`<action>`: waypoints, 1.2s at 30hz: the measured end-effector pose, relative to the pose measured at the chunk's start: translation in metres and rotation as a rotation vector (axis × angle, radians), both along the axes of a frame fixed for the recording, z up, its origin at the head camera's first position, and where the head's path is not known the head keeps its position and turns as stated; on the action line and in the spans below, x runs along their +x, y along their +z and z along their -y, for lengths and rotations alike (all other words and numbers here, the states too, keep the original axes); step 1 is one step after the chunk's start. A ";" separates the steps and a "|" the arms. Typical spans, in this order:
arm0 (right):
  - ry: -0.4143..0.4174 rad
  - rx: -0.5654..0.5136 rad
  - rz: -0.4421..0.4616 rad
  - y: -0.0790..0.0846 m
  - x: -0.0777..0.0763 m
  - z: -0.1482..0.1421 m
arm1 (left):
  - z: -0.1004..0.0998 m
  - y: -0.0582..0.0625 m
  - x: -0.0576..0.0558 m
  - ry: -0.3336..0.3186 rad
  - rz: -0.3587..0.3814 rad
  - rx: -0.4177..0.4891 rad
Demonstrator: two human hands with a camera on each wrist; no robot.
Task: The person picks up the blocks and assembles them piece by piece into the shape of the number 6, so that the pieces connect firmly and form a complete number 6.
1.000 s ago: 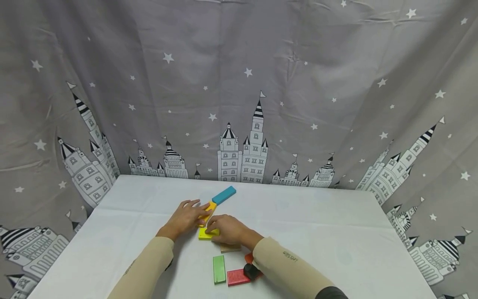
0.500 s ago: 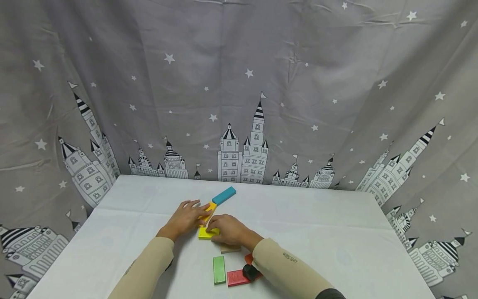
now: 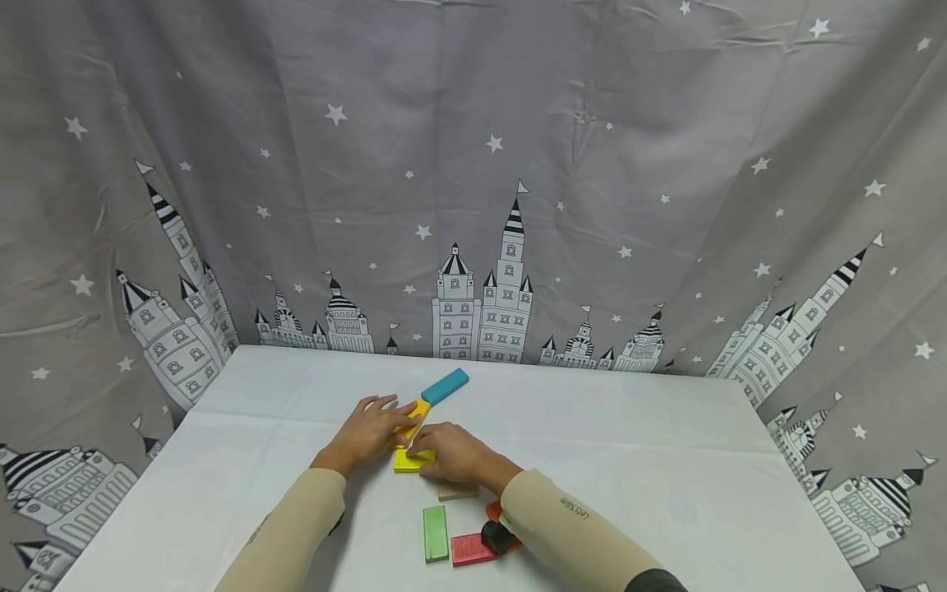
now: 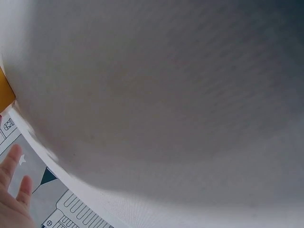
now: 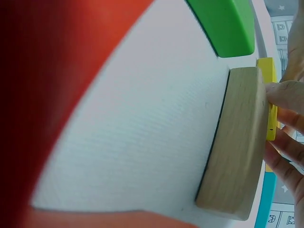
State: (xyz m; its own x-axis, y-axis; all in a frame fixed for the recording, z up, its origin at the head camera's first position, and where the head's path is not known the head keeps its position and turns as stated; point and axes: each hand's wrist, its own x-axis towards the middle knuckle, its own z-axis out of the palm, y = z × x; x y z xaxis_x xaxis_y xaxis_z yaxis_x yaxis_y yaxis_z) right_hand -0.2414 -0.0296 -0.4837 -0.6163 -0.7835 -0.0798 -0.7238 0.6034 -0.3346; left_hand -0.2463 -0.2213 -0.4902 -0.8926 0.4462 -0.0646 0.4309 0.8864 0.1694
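Observation:
My left hand holds an orange-yellow wooden block, its fingers laid across it and the thumb near its closer end. Just below, my right hand pinches a bright yellow block that lies crosswise at that closer end. In the right wrist view, thumb and fingers sit on either side of the yellow block. A blue block meets the far end of the orange-yellow one at a slant. The left wrist view is mostly blocked by pale cloth; fingers and an orange-yellow corner show at its left edge.
Nearer on the white table lie a plain wood block, a green block, a red block and an orange-red block. The right forearm and its black wrist camera partly cover them. A grey castle-print curtain stands behind.

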 end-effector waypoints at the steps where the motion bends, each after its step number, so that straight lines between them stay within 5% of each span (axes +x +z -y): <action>1: 0.001 0.000 -0.002 0.000 0.000 0.000 | 0.000 0.000 0.000 0.001 0.002 -0.002; 14: 0.017 0.002 0.018 0.009 0.001 -0.019 | -0.001 0.000 0.000 0.012 0.013 -0.002; 36: 0.302 0.025 0.000 0.011 0.019 -0.056 | -0.001 -0.002 0.000 0.058 0.056 0.024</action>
